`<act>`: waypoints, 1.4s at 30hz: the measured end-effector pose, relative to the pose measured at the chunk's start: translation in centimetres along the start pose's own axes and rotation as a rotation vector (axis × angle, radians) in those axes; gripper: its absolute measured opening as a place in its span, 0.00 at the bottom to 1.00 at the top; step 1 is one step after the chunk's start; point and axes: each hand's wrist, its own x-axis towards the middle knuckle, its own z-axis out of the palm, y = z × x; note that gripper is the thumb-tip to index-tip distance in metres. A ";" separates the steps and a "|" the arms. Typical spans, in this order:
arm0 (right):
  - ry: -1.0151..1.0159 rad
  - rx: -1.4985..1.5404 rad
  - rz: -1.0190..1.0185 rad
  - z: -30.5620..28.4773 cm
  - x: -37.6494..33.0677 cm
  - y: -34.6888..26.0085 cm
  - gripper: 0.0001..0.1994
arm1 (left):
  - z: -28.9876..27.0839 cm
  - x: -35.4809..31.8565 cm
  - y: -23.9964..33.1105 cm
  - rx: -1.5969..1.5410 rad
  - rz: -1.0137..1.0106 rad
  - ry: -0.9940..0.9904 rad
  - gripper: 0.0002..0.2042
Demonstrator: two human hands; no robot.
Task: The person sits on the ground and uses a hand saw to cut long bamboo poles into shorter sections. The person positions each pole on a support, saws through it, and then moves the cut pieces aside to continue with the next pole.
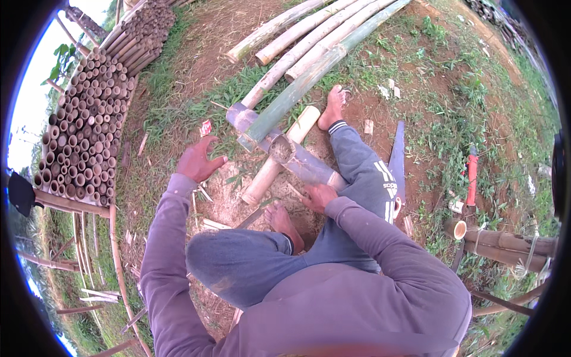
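Note:
My left hand (201, 160) hovers empty over the dirt, thumb and fingers spread, left of the bamboo. My right hand (321, 198) is closed beside my right leg, near the end of a grey-purple bamboo piece (312, 169). A thin, light brown stick-like shape (295, 191) shows at its fingers; whether it is a handle or a finger is unclear. The grey-purple piece has an opening cut in its upper side and lies across a pale bamboo length (262, 181). A green bamboo pole (297, 89) rests over its far end. Near my left foot lies a metal blade (250, 218).
Several bamboo poles (297, 62) lie ahead. A large stack of cut bamboo tubes (83, 134) stands at left on a rack. A saw (397, 154) lies beside my right leg. Farther right are a red tool-like object (471, 178) and tied bamboo poles (505, 241).

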 end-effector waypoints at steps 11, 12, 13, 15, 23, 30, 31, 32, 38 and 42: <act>0.007 0.247 0.054 -2.3 -0.7 1.9 0.22 | 14.8 22.4 8.7 0.230 -0.077 -0.123 0.47; 0.015 0.255 0.052 -2.2 -0.6 2.1 0.22 | 14.8 22.0 7.8 0.222 -0.065 -0.108 0.44; 0.030 0.261 0.049 -2.6 -0.2 2.5 0.21 | 13.2 20.9 7.9 0.214 -0.049 -0.088 0.41; 0.059 0.293 0.051 -2.0 0.1 3.3 0.19 | 10.2 16.7 6.6 0.207 -0.030 -0.071 0.39; 0.294 0.689 0.172 -4.6 5.7 3.0 0.21 | -2.0 -12.4 -8.9 0.347 -0.196 0.036 0.39; 0.454 1.791 0.362 -14.7 17.3 -8.4 0.41 | -4.8 -47.5 -20.7 0.683 -0.878 0.266 0.40; 0.399 1.888 0.306 -14.6 18.2 -9.9 0.39 | -5.6 -50.5 -21.1 0.752 -1.006 0.286 0.42; 0.335 1.985 0.254 -13.9 19.0 -11.7 0.38 | -5.0 -53.6 -21.5 0.816 -1.128 0.473 0.43; -0.041 2.046 0.377 0.1 13.0 -26.2 0.29 | 12.4 -45.6 -16.0 -0.953 -0.909 1.154 0.47; -0.723 1.538 0.284 5.2 7.2 -31.0 0.27 | 16.8 -29.3 -12.0 -1.807 -0.325 1.148 0.40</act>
